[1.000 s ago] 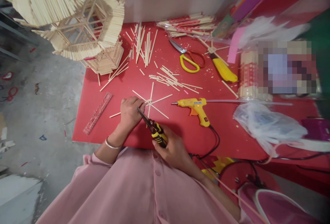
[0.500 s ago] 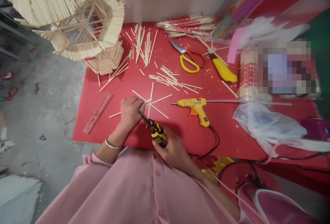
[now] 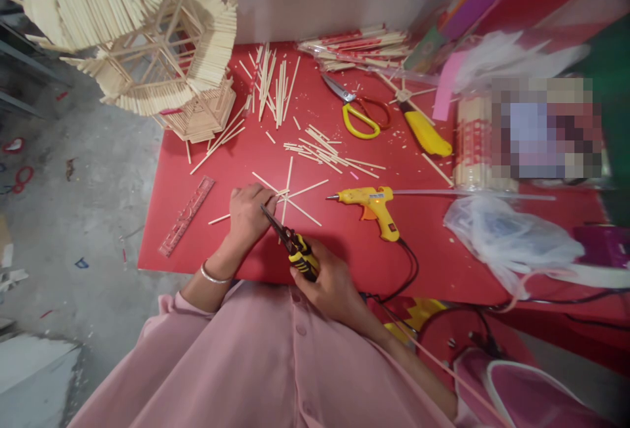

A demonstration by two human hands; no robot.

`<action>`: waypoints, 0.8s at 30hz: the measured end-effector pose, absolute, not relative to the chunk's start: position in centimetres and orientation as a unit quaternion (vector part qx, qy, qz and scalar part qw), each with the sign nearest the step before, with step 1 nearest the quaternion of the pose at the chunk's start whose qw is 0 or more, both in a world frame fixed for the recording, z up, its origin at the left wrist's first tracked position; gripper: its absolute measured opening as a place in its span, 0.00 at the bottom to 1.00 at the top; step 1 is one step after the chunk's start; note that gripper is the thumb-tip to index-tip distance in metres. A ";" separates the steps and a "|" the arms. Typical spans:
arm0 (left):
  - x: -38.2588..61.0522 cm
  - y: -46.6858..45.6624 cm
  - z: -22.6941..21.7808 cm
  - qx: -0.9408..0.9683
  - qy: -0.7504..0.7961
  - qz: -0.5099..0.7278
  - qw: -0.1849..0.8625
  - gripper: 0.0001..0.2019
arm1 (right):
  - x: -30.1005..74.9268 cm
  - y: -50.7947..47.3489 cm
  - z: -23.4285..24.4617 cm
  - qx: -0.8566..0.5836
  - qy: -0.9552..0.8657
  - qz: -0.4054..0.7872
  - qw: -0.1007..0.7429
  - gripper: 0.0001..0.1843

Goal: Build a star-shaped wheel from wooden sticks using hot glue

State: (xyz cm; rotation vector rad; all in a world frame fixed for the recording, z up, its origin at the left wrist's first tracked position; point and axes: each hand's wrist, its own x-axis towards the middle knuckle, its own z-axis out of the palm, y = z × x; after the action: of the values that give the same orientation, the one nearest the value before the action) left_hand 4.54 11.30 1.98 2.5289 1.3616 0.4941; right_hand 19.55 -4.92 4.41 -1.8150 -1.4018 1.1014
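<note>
While the person leans over a red table [image 3: 433, 244], both hands work near its front edge. The left hand [image 3: 249, 214], with a silver bangle [image 3: 214, 277] at the wrist, has its fingers curled down and clenched on a star of sticks [image 3: 305, 190], thin pale wooden sticks crossing at one point and lying flat on the table. The right hand [image 3: 329, 287] is wrapped tight around the yellow and black handles of a pair of cutters [image 3: 295, 251]. The dark tip of the cutters points up and left and reaches the fingers of the left hand, right by where the sticks cross (whether the blades touch a stick cannot be told).

Just right of the star lies a yellow glue gun [image 3: 374, 205], nozzle pointing left, with its black cord trailing off the front edge. Farther back are loose sticks [image 3: 319, 149], yellow-handled scissors [image 3: 361, 116] and a yellow-handled knife [image 3: 426, 132]. A reddish ruler [image 3: 187, 216] lies at a slant left of the left hand. A tall model built from sticks [image 3: 147, 41] stands at the far left corner, and a crumpled clear plastic bag [image 3: 512, 241] lies at the right.
</note>
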 end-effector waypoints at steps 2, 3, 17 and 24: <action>4.5 11.3 1.9 0.863 0.464 0.165 0.115 0.14 | 19.5 -4.9 4.3 -0.683 -0.528 0.410 0.292 0.26; 4.5 11.3 1.9 0.863 0.464 0.165 0.115 0.13 | 19.5 -4.9 4.3 -0.684 -0.529 0.408 0.291 0.26; 4.7 11.3 2.1 0.861 0.464 0.171 0.115 0.13 | 19.5 -5.0 4.3 -0.685 -0.532 0.399 0.298 0.22; 4.7 11.3 1.8 0.861 0.466 0.172 0.108 0.13 | 19.5 -4.8 4.5 -0.683 -0.529 0.401 0.304 0.23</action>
State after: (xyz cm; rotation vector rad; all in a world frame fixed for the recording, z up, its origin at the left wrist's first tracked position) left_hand 4.67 11.33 1.83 2.5338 1.3725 0.5062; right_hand 19.47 -4.83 4.48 -1.8092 -1.4029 1.0633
